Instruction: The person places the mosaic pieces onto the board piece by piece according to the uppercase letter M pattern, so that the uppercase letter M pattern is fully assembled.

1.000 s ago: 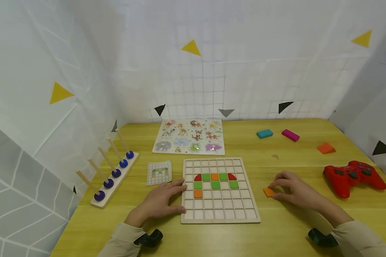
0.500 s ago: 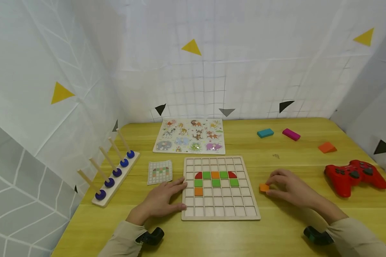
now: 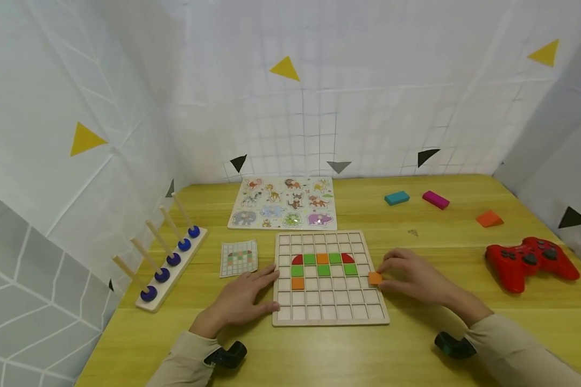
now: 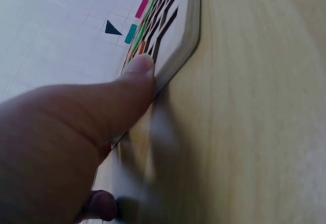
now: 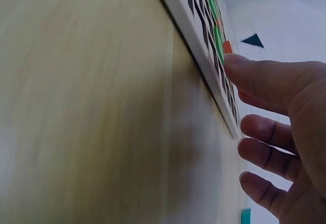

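Note:
A wooden grid board [image 3: 330, 317] lies at the middle of the table. Red, green and orange tiles sit in some of its squares, among them an orange tile [image 3: 297, 283] lower left. My left hand [image 3: 239, 301] rests at the board's left edge, its thumb and fingertips touching the rim with the fingers spread. Between thumb and index finger, my right hand [image 3: 413, 279] pinches an orange square tile [image 3: 375, 278] over the board's right edge. In the right wrist view this tile [image 5: 227, 47] shows at the thumb tip, the other fingers loosely bent. A small pattern card [image 3: 239, 259] lies beyond my left hand.
An animal puzzle board [image 3: 283, 204] lies at the back. On the left is a peg stand [image 3: 174, 269] with blue beads. Toward the right are a teal block [image 3: 397, 198], a magenta block [image 3: 436, 200], an orange wedge [image 3: 489, 219] and a red game controller [image 3: 532, 263].
My right hand has moved left with the orange tile, from the bare table to the board's right edge. The left hand has stayed at the board's left edge.

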`<state>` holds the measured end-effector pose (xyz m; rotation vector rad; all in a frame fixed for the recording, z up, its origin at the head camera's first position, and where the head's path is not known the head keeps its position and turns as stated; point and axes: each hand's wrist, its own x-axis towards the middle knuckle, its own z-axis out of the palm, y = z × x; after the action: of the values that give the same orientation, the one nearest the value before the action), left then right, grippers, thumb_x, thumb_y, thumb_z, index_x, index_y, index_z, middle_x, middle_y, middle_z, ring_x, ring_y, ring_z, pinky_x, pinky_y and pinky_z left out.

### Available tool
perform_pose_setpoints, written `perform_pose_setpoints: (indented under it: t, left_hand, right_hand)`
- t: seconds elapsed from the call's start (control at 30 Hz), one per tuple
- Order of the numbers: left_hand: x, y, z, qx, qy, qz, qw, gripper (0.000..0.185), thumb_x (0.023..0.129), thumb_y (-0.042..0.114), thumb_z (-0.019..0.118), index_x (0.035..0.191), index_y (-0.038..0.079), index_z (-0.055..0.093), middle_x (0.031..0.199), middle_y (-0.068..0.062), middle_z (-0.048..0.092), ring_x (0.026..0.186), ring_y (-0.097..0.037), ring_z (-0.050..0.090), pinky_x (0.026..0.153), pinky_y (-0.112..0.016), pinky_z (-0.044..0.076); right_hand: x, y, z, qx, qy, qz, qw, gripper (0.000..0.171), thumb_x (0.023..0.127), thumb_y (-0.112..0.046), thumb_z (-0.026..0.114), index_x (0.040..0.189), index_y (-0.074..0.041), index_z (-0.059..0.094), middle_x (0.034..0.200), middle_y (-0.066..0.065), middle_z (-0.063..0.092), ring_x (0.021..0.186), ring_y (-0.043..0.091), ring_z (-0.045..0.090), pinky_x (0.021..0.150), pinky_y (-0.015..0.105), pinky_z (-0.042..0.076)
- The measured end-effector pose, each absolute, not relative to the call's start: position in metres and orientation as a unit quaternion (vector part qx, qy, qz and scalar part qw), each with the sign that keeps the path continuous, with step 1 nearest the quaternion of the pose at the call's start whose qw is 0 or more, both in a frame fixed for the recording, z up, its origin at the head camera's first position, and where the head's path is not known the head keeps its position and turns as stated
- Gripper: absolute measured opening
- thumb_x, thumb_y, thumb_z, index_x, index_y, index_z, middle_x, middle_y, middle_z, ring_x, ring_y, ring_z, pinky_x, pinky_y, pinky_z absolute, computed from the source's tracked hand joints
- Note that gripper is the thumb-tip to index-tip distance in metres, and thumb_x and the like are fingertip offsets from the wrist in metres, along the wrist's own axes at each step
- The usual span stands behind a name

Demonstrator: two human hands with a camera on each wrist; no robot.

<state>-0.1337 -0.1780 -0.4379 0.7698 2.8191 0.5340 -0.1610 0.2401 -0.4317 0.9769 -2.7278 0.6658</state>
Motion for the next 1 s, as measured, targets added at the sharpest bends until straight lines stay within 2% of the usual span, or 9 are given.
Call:
perform_pose_setpoints:
  t: [0.13, 0.4, 0.57, 0.83, 1.0]
  left_hand:
    - [-0.134, -0.179, -0.437, 0.264, 0.945, 0.178, 0.079, 0.070, 0.093, 0.055, 0.058, 0.151, 0.019, 0.042, 0.160, -0.003, 0.035, 0.140, -0.037, 0.043, 0.111, -0.054, 0.038]
    - [-0.135, -0.179, -0.436, 0.268, 0.945, 0.172, 0.079, 0.069, 0.093, 0.056, 0.058, 0.150, 0.020, 0.043, 0.160, -0.002, 0.036, 0.140, -0.036, 0.043, 0.112, -0.054, 0.038]
    - [-0.136, -0.178, -0.436, 0.267, 0.945, 0.172, 0.082, 0.070, 0.093, 0.056, 0.059, 0.150, 0.020, 0.043, 0.160, -0.002, 0.036, 0.141, -0.036, 0.043, 0.112, -0.054, 0.038]
    - [-0.135, -0.178, -0.437, 0.272, 0.943, 0.176, 0.081, 0.070, 0.093, 0.056, 0.059, 0.150, 0.018, 0.043, 0.160, -0.004, 0.037, 0.140, -0.035, 0.044, 0.111, -0.055, 0.038]
    - [-0.135, -0.178, -0.436, 0.269, 0.943, 0.178, 0.083, 0.069, 0.093, 0.055, 0.059, 0.150, 0.019, 0.043, 0.160, -0.003, 0.036, 0.141, -0.034, 0.043, 0.112, -0.054, 0.037]
  right_hand:
    - [-0.165, 0.225, -0.431, 0.333, -0.913, 0.227, 0.071, 0.017, 0.082, -0.030, 0.080, 0.098, -0.025, 0.074, 0.105, -0.007, 0.061, 0.097, 0.010, 0.053, 0.082, 0.035, 0.051]
    - [-0.163, 0.208, -0.433, 0.373, -0.899, 0.212, 0.084, 0.015, 0.081, -0.027, 0.080, 0.096, -0.022, 0.078, 0.101, -0.008, 0.060, 0.094, 0.007, 0.050, 0.078, 0.027, 0.050]
    - [-0.162, 0.204, -0.436, 0.373, -0.898, 0.219, 0.086, 0.017, 0.080, -0.027, 0.082, 0.096, -0.023, 0.076, 0.102, -0.007, 0.060, 0.094, 0.007, 0.050, 0.079, 0.029, 0.050]
    - [-0.161, 0.200, -0.438, 0.334, -0.914, 0.222, 0.058, 0.019, 0.082, -0.030, 0.080, 0.100, -0.023, 0.076, 0.107, -0.005, 0.060, 0.097, 0.010, 0.051, 0.083, 0.033, 0.051]
    - [-0.162, 0.200, -0.440, 0.339, -0.911, 0.224, 0.071, 0.021, 0.082, -0.030, 0.080, 0.101, -0.023, 0.076, 0.106, -0.006, 0.060, 0.096, 0.009, 0.052, 0.081, 0.032, 0.051]
